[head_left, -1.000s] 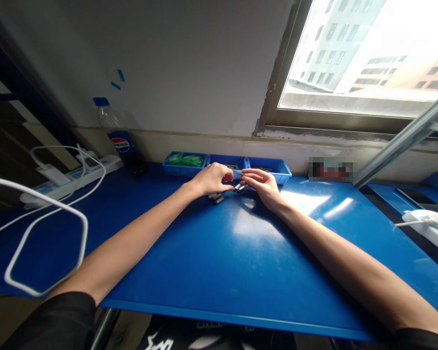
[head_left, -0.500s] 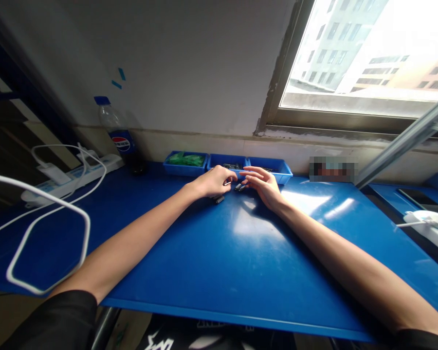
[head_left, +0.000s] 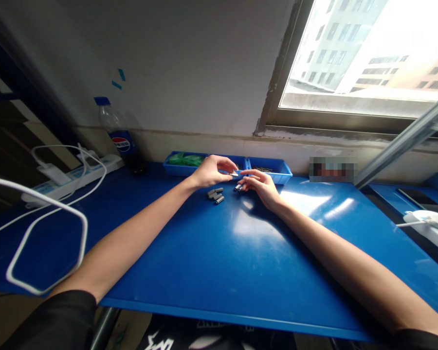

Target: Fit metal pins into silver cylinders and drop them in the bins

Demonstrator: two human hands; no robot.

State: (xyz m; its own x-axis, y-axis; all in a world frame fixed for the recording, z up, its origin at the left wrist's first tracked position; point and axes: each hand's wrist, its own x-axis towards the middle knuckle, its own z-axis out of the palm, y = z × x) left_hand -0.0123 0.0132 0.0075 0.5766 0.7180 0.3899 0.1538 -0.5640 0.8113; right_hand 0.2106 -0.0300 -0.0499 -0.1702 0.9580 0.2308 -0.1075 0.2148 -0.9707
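Observation:
My left hand [head_left: 213, 171] pinches a small pale-grey piece [head_left: 234, 174] between thumb and fingertips, just above the table in front of the middle bin. My right hand [head_left: 261, 187] faces it with fingers parted. Its index fingertip comes close to the held piece; whether they touch I cannot tell. Below the right fingertips lies a small dark piece with a shiny side [head_left: 237, 187]. Several short dark-grey block-like pieces [head_left: 215, 195] lie in a loose group on the table, below my left hand.
Three blue bins stand against the wall: the left bin [head_left: 184, 170] has green items, the middle bin is partly hidden by my hand, the right bin [head_left: 282, 174] holds small dark pieces. A cola bottle [head_left: 120, 141], white cable [head_left: 85, 228] and power strip [head_left: 69, 182] are at left.
My left hand has risen and turned, bringing the pinched piece up and slightly right, and uncovering the group of dark-grey pieces. My right hand has shifted slightly left and down.

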